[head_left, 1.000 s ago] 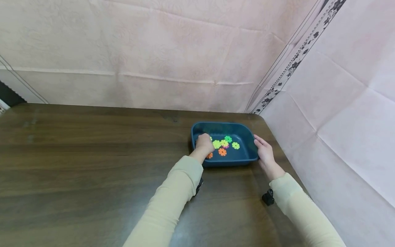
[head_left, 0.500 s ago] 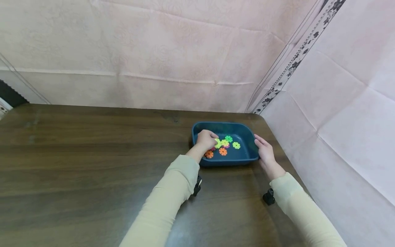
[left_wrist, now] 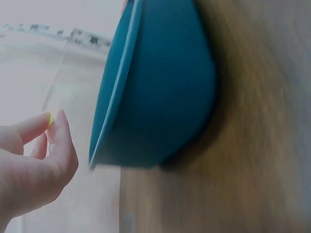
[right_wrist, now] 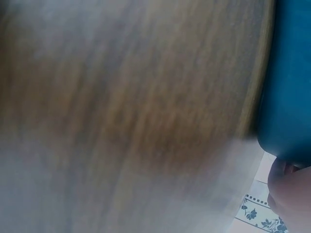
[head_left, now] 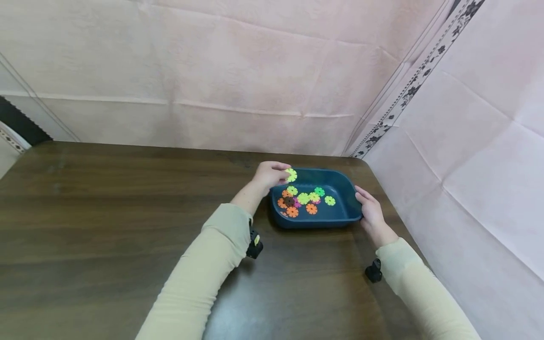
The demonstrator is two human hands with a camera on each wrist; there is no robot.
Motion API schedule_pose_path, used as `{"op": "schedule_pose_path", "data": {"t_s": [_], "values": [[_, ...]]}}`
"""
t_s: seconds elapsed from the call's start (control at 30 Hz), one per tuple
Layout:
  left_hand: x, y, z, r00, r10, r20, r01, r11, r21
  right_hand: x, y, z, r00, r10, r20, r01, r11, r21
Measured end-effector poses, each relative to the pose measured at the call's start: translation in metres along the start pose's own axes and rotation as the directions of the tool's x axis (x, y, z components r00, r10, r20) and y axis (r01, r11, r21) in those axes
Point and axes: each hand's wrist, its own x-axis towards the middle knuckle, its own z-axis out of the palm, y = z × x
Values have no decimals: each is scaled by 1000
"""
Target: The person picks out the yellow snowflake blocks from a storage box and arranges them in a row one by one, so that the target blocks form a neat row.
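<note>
Upward and leftward, my left hand [head_left: 268, 175] has come away from the heap half a second ago and is now at the far left corner of the deep blue, rounded rectangular plastic tray [head_left: 323, 175], baring the pieces it covered. Thumb and fingertips pinch a flat yellow flower-shaped disc [head_left: 291, 174] by its edge, probably because something so thin offers little else to grip. It is clear of the loose orange, pink, green, yellow and dark brown flower-shaped discs [head_left: 292, 211] gathered mostly in the tray's left half. My right hand [head_left: 374, 215] touches the tray's right end, I judge to steady it on the brown wood-grain table [head_left: 140, 212]; whether those fingers curl round the wall or merely press it, I cannot tell.
</note>
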Motion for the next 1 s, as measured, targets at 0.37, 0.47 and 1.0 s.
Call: {"op": "schedule_pose_path", "data": {"t_s": [0.37,0.47,1.0], "values": [[-4,-3,-66,992,-127,27,129,988,-81,-1,-1,-1,1000,15,-4,-15,1000,-7],[-6,-10,-84,987,-156,40,159,984,-75,-1,-2,0,1000,16,2,-16,1000,-22],[-13,-42,-113,958,-286,-12,283,942,181,0,-2,2,1000,17,-18,-17,1000,-14]]}}
